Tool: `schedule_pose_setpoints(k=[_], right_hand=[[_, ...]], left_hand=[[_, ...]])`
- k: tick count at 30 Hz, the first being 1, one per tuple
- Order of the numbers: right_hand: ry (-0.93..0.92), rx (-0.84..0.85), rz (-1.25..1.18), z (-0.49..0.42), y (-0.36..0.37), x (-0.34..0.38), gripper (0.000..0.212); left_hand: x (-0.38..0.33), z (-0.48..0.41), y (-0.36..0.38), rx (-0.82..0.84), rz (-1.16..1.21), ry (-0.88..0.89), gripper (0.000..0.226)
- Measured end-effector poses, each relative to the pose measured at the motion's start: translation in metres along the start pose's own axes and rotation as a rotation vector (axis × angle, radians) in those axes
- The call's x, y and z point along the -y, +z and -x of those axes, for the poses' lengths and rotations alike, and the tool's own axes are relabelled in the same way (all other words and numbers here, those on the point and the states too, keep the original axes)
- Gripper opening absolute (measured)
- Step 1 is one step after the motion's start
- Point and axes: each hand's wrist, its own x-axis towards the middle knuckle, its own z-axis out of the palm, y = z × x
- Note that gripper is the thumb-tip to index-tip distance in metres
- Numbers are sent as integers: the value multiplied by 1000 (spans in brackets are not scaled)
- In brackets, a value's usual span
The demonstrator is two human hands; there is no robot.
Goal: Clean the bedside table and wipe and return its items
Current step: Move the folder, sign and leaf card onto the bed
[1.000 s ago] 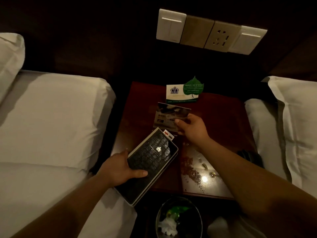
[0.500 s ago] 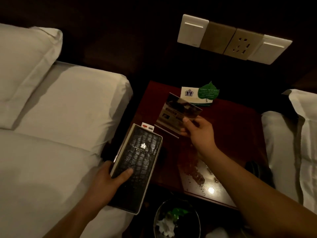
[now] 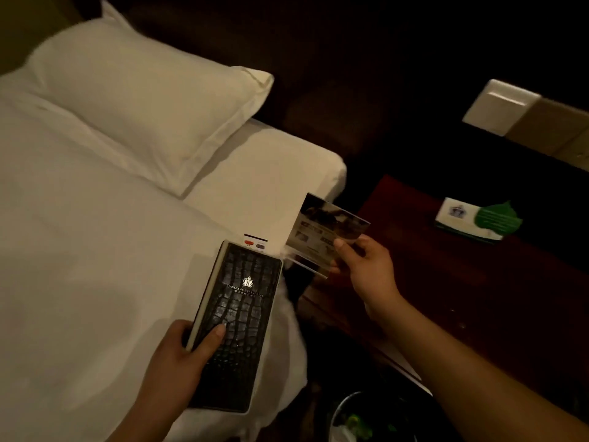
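Nearest, our left hand (image 3: 178, 355) curls around the black folder (image 3: 242, 314), thumb on its cover. It holds the folder over the bed (image 3: 95, 266) edge, long axis toward one o'clock. Beyond, at two o'clock, our right hand (image 3: 369, 272) pinches the picture card (image 3: 322, 231) between bed and bedside table (image 3: 478, 282). The bed lies at nine o'clock, nearer our left hand.
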Motion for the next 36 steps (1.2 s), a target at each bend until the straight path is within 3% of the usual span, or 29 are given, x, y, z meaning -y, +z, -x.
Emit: schedule_pose_setpoints(k=[12,21,30,36], right_hand=[[-63,277,65,59,192,6,14],[-114,474,166,113,329,25,19],[-141,617,180,155,428,17,23],[-118,730,213,157,476,7,18]], left_hand=[[101,2,-161,-284,205,-136,28],[162,7,-270,-391,367,-203,29],[214,6,-332,-520,507,-269,28],[231,0,-349,-614,584,-329,42]])
